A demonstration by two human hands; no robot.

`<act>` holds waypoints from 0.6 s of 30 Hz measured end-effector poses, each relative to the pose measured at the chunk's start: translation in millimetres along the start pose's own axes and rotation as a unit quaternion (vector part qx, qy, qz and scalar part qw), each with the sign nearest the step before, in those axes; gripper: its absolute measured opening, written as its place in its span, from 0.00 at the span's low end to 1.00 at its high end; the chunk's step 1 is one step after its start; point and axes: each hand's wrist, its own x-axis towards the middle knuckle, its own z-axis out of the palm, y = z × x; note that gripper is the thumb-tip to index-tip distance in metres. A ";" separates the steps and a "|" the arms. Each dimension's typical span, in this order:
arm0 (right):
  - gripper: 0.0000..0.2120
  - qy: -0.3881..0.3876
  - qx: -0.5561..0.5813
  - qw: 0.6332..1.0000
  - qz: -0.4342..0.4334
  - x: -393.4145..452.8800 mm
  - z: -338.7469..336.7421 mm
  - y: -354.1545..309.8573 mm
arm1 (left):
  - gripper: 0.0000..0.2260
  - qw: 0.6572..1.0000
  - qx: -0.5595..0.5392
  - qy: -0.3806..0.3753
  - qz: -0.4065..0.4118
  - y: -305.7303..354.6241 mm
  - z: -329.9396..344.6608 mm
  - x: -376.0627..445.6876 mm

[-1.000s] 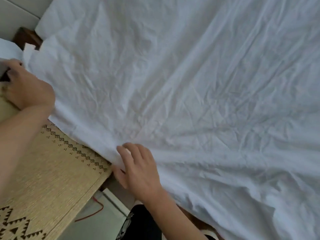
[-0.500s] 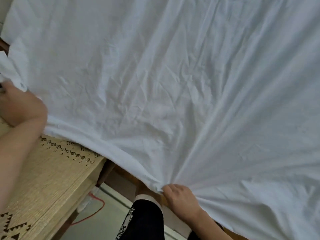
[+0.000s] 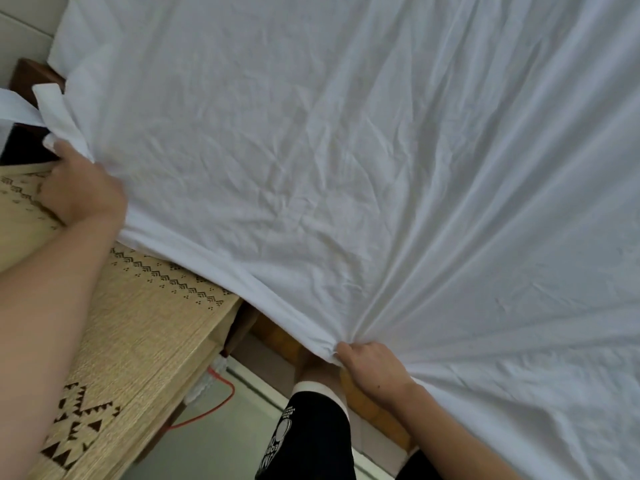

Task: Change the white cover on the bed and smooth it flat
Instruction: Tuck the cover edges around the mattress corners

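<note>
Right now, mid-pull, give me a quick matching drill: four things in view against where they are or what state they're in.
Things:
1. white cover
2. right hand
3. left hand
4. red cord

States:
A. lying on the floor below the wooden table
B. bunching the cover's near edge, creases fanning out from it
C. wrinkled, spread across the bed
D. at the cover's left edge, over the table

Pairs: 1-C, 2-B, 3-D, 4-A
</note>
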 end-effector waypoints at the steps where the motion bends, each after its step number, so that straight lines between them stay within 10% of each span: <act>1: 0.21 0.013 0.004 1.000 0.004 -1.1 0.3 -2.0 | 0.27 1.000 0.024 -0.001 -0.010 18.9 -24.4 -18.3; 4: 0.03 0.061 0.038 0.997 0.022 -6.1 5.5 -15.4 | 0.23 0.993 0.101 0.004 0.060 50.2 -79.1 -69.1; 12: 0.11 0.054 0.058 0.997 0.022 -2.3 0.1 -16.9 | 0.31 0.992 0.110 0.039 0.049 27.5 -78.3 -66.6; 18: 0.10 0.303 0.086 0.948 -0.050 38.5 -56.6 -22.2 | 0.32 0.977 0.051 0.192 0.078 52.4 -87.9 -61.2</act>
